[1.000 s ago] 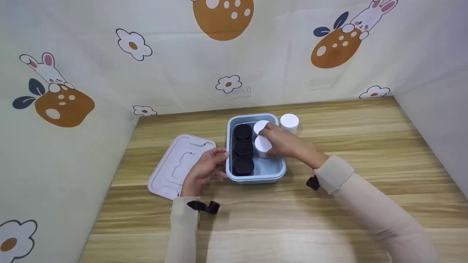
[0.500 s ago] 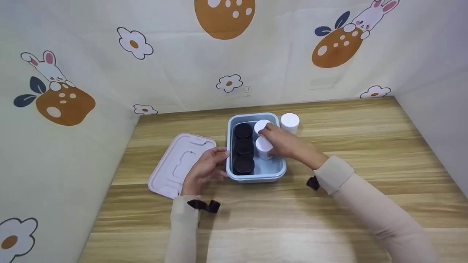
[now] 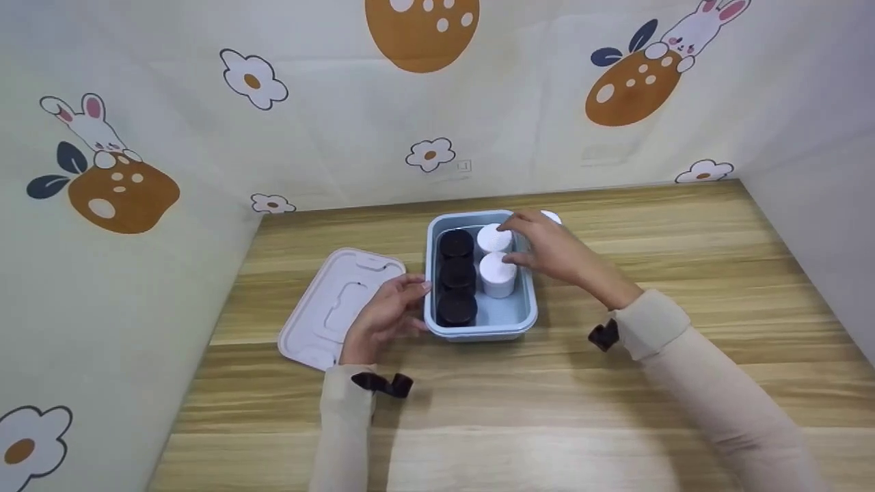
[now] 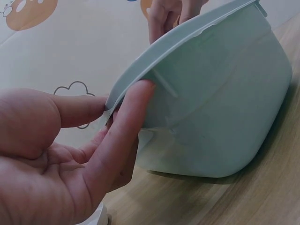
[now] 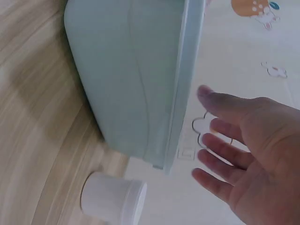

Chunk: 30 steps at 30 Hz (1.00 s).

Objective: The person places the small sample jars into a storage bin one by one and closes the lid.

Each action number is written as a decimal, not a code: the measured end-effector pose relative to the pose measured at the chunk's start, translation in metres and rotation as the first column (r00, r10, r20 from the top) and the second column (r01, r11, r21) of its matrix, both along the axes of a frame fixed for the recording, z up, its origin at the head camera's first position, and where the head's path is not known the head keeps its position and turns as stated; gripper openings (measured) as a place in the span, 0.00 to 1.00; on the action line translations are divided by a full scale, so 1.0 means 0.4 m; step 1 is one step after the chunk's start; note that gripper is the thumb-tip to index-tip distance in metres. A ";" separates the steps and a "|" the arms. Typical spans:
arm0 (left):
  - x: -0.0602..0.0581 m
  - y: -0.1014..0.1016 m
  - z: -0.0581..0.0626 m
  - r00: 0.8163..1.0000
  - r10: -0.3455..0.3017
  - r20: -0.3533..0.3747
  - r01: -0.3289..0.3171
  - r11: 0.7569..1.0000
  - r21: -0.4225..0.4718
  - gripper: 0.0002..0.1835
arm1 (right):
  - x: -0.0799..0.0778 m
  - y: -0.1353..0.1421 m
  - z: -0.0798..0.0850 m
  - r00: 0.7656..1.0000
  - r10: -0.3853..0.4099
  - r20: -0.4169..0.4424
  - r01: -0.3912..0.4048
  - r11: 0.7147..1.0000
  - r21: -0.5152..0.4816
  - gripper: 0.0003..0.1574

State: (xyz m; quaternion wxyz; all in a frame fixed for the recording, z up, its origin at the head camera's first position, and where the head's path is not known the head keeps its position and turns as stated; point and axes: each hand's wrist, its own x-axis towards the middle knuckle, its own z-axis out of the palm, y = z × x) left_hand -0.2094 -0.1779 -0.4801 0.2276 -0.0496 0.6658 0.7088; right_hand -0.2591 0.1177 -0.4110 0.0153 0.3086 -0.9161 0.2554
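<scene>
A light blue plastic bin (image 3: 480,332) stands on the wooden table. My left hand (image 3: 384,316) holds its left rim; in the left wrist view, the thumb is at the rim's edge and the fingers lie under it against the outer wall. Inside, a column of black-lidded jars (image 3: 456,309) lines the left side. To their right stand two white jars, a rear one (image 3: 493,238) and a nearer one (image 3: 497,275). My right hand (image 3: 555,247) hovers over the right rim, fingers spread and holding nothing, with thumb and fingertips close over the white jars' tops.
Another white jar (image 5: 110,198) stands on the table behind the bin's right corner, mostly hidden by the right hand in the head view. A pale lid (image 3: 318,311) lies left of the bin, partly under the left hand. A patterned wall covering (image 3: 342,123) rises behind.
My right hand has let go of the nearer white jar inside the bin and moved up and right, with its fingers spreading. The left hand stays at the rim.
</scene>
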 end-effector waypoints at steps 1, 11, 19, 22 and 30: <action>0.000 -0.001 0.000 1.000 -0.001 -0.002 0.001 1.000 0.000 0.16 | -0.005 0.009 0.000 1.000 -0.022 0.017 0.023 0.999 -0.026 0.31; 0.008 -0.004 -0.001 1.000 0.014 -0.023 -0.013 0.999 0.037 0.14 | -0.067 0.075 -0.078 0.975 -0.201 0.095 0.222 0.895 -0.387 0.34; 0.008 -0.005 -0.002 0.999 0.010 -0.035 -0.008 0.999 0.037 0.15 | -0.107 0.099 -0.138 0.908 -0.233 0.347 0.377 0.815 -0.440 0.46; 0.006 -0.005 -0.001 0.999 0.001 -0.043 -0.001 1.000 0.021 0.16 | -0.117 0.102 -0.158 0.881 -0.197 0.430 0.407 0.780 -0.476 0.50; 0.004 -0.001 0.003 0.999 0.003 -0.040 -0.003 1.000 0.010 0.17 | -0.132 0.109 -0.198 0.841 -0.229 0.490 0.468 0.763 -0.445 0.49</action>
